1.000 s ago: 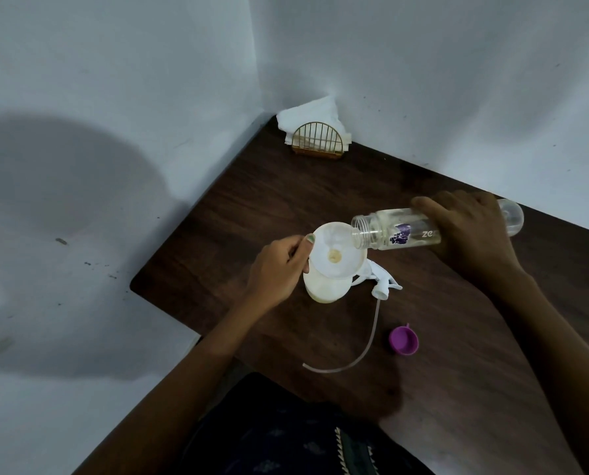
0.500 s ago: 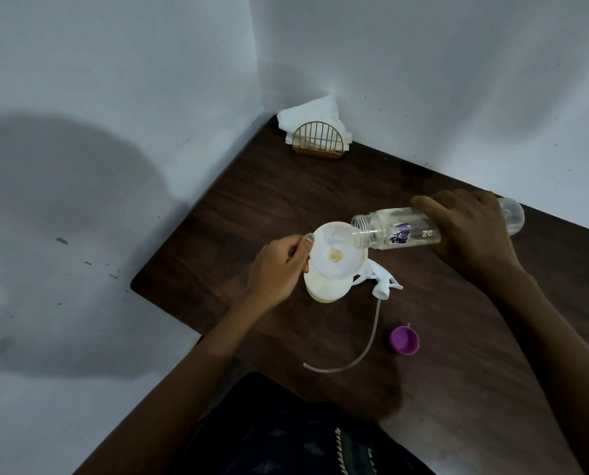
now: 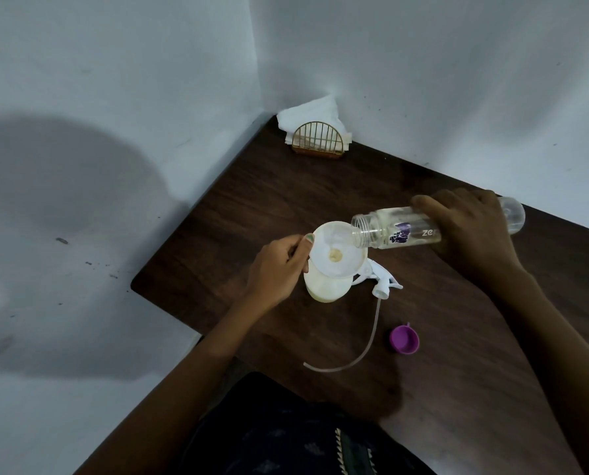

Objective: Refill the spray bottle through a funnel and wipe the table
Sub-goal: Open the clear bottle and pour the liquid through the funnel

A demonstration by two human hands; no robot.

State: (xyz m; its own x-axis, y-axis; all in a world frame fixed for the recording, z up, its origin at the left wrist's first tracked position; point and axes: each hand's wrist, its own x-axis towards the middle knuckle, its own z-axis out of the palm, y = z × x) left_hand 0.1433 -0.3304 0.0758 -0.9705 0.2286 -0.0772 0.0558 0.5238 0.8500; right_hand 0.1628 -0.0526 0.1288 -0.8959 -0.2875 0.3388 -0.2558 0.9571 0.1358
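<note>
A white funnel sits in the mouth of the white spray bottle, which stands on the dark wooden table. My left hand holds the funnel's rim at its left side. My right hand grips a clear water bottle with a purple print, tipped almost level, its open mouth over the funnel's right edge. Yellowish liquid shows at the funnel's centre. The white spray head with its long tube lies just right of the spray bottle.
A purple cap lies on the table near the tube. A gold wire napkin holder with white napkins stands in the far corner against the walls. The table's left edge runs close to the spray bottle.
</note>
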